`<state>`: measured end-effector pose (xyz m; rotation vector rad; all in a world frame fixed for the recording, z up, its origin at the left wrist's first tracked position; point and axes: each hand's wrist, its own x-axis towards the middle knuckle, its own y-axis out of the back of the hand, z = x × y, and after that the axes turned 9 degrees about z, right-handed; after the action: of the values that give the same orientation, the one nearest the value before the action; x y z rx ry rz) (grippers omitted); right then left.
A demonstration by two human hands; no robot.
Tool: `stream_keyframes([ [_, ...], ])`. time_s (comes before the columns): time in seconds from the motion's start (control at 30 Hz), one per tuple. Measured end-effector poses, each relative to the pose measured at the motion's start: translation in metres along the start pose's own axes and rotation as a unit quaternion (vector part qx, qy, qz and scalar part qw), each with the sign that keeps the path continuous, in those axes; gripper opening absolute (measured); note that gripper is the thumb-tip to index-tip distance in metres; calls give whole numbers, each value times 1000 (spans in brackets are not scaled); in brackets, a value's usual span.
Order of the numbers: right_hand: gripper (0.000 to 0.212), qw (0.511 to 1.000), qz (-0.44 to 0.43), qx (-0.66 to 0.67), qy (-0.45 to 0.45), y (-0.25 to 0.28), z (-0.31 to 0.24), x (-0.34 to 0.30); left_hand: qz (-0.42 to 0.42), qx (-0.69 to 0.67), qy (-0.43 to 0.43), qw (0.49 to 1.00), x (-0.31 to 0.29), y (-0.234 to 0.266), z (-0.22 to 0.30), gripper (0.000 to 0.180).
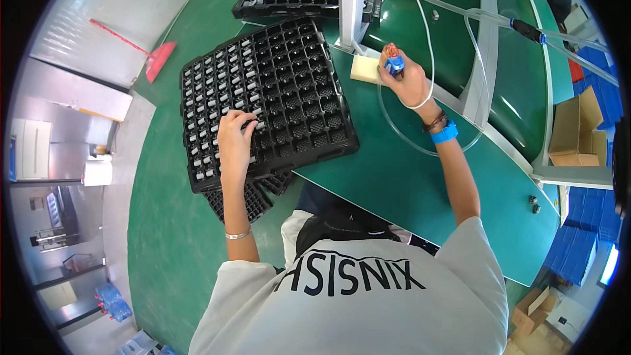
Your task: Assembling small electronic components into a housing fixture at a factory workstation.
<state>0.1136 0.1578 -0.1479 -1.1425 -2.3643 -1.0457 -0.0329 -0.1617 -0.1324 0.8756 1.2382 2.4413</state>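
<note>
Hands well apart: the left hand [236, 141] bends its thumb and fingers around a small silver part [261, 126] in the black tray [321, 139], though whether they grip it I cannot tell. Farther right, over the green worktop [401, 177], the right hand [413, 85] is closed on a blue item [394, 64] with a copper-coloured end, beside a pale yellow block [365, 70]. Beyond lies another loaded tray [289, 10]. Handling single parts at the pockets seems the present step; the next move calls for a light, straight pinch that spares neighbouring parts.
</note>
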Motion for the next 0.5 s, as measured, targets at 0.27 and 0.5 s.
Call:
stream_keyframes([
  [0.27,49,999,-15,43,-13,4,0,0,-4,-56,-87,995,4,3,10,7],
  [0.5,36,1000,23,0,10,-6,12,-3,-46,-424,131,895,-8,8,17,8],
])
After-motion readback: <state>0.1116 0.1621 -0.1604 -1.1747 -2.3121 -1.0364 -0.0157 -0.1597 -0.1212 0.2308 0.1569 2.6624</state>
